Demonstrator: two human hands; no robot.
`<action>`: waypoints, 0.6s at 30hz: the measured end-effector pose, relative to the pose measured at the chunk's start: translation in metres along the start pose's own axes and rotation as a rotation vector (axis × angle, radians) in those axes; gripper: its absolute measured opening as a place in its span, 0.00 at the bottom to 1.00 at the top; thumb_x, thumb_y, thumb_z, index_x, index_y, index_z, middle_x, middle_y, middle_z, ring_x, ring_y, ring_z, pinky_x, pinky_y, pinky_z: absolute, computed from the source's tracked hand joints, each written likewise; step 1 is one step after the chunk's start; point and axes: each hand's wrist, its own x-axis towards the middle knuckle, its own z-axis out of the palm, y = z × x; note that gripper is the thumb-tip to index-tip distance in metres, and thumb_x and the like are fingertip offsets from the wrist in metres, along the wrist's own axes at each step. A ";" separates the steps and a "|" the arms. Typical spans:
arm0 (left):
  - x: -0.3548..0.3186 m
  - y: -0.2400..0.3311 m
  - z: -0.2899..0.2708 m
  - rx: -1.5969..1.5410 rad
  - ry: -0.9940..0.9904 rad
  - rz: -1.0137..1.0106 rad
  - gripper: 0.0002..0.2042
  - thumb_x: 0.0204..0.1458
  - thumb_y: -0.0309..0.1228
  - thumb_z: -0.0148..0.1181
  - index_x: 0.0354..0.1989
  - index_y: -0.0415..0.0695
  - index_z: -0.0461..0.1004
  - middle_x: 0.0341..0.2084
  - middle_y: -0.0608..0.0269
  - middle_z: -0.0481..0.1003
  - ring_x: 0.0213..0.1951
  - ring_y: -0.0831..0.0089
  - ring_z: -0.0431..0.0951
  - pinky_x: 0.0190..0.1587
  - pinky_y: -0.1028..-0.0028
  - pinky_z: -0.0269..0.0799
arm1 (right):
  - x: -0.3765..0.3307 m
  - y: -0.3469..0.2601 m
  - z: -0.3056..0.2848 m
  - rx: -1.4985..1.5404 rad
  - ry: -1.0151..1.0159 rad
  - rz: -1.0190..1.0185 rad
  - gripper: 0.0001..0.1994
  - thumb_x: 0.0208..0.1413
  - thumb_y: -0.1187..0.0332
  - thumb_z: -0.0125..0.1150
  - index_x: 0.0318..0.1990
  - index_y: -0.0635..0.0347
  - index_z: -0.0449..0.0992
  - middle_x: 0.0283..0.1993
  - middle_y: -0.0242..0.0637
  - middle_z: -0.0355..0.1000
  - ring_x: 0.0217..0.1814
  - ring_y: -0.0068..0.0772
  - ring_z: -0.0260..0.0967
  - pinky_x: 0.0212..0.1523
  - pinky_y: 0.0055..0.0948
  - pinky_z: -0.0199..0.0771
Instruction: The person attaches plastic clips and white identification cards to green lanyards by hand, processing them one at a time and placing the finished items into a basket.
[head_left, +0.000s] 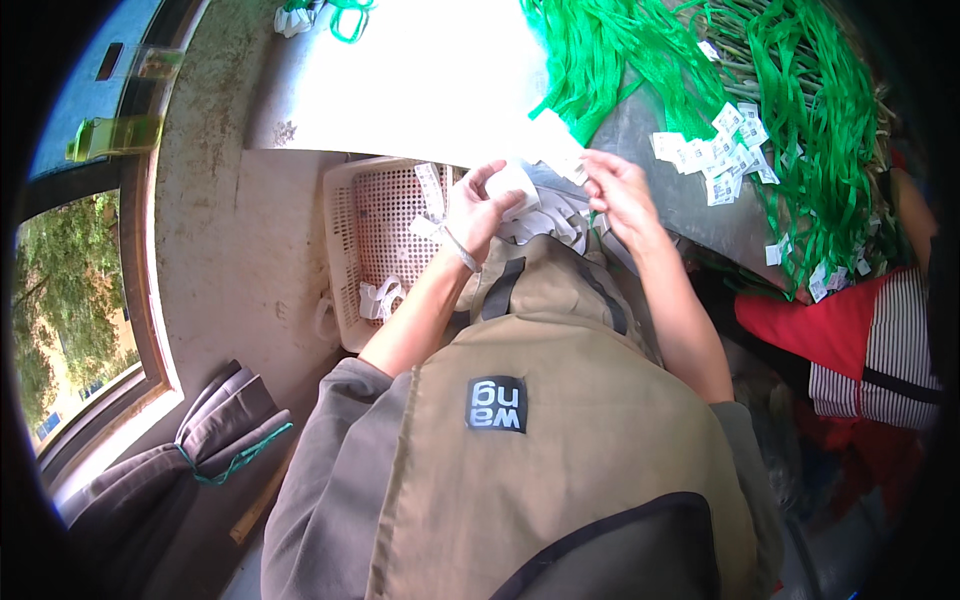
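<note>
My left hand (474, 210) is closed round a small roll of white labels (513, 186), with the thumb lying across it. Beside it my right hand (624, 197) pinches a white label (564, 152) at the end of a bundle of green mesh strips (590, 75). Loops of white label backing strip (550, 225) hang below the roll, close to my lap. To the right, a cluster of labels (722, 158) is stuck on the ends of other green strips (800, 70).
A metal-topped table (400, 85) glares with light. Under its left edge sits a cream perforated plastic basket (340, 215) with scraps of backing strip (380, 298). At left are a wall, a window (75, 300) and a tied grey curtain (220, 420). Another person's striped clothing (895, 340) shows at right.
</note>
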 end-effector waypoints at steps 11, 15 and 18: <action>-0.020 0.012 0.038 -0.207 -0.080 -0.031 0.08 0.49 0.23 0.54 0.35 0.38 0.77 0.27 0.68 0.75 0.26 0.84 0.70 0.29 0.85 0.65 | -0.021 -0.072 -0.119 -1.274 0.430 -0.569 0.28 0.51 0.71 0.56 0.60 0.57 0.55 0.49 0.52 0.68 0.49 0.43 0.68 0.47 0.33 0.68; -0.024 0.015 0.044 -0.204 -0.087 -0.085 0.08 0.49 0.25 0.51 0.34 0.39 0.77 0.25 0.70 0.74 0.24 0.85 0.69 0.23 0.84 0.63 | -0.019 -0.045 -0.084 -0.778 0.181 -0.525 0.15 0.57 0.68 0.51 0.50 0.65 0.67 0.47 0.47 0.69 0.51 0.35 0.67 0.51 0.27 0.63; -0.025 0.014 0.049 -0.188 -0.085 -0.088 0.08 0.49 0.25 0.51 0.33 0.39 0.77 0.24 0.72 0.73 0.22 0.87 0.66 0.20 0.85 0.59 | 0.009 -0.029 -0.088 -0.601 0.221 -0.633 0.10 0.50 0.70 0.59 0.37 0.68 0.70 0.31 0.45 0.73 0.33 0.33 0.73 0.35 0.28 0.72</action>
